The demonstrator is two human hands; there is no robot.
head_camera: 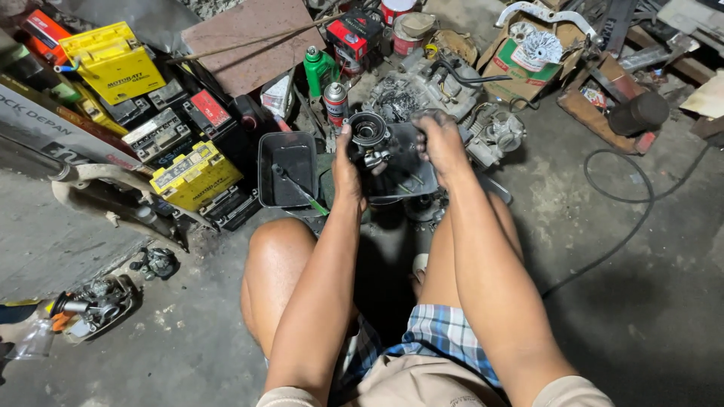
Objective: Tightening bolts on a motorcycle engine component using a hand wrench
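The floor (pixel 626 301) is grey, dirty concrete, and it is crowded with parts along the top of the frame. A person sits low on it with bare knees apart, looking down between them.

Both hands are up near the middle of the frame, and they hold one small metal engine part (pixel 369 136), like a carburetor. It has a round open mouth that faces up toward the camera. The left hand (pixel 345 169) is wrapped around its left side, with the thumb pointing up beside the round mouth. The right hand (pixel 440 142) is curled over its right side, with the fingers bent down on it. So the part sits right between the two hands, touching both, and neither hand is nearer than the other. I cannot tell which way its long side runs, because the hands cover much of it.

Just under the hands is a dark tray (pixel 411 177). To the left of it stands a black tub (pixel 286 169) with dark liquid and a green-handled tool (pixel 305 194) leaning in it.

Above the hands are a green bottle (pixel 319 69) and a spray can (pixel 335 102). In the upper left lie yellow batteries (pixel 113 60). A black cable (pixel 641 211) loops across the floor on the right.
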